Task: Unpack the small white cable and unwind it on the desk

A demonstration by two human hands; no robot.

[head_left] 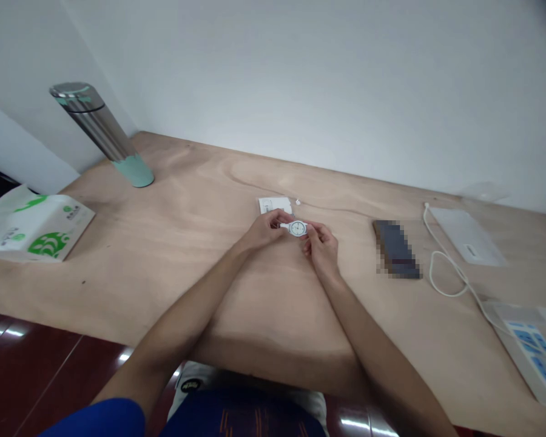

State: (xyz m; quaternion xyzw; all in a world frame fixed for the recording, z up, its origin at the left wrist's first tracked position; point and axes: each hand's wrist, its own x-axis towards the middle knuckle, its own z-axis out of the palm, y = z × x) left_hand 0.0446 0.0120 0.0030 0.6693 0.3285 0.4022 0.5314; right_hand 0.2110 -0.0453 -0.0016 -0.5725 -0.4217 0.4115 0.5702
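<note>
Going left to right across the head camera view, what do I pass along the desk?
white-and-green plastic bag, steel flask with mint-green base, left hand, white wristwatch, right hand, pixelated phone, flat white device, white panel with blue squares

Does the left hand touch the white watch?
Touching. The head view shows the left hand pinching the white wristwatch by its strap, with no gap between them.

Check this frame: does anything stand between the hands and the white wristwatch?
Nothing visible does: the left hand and the right hand both hold the white wristwatch by its strap, with no object between them and it.
</note>
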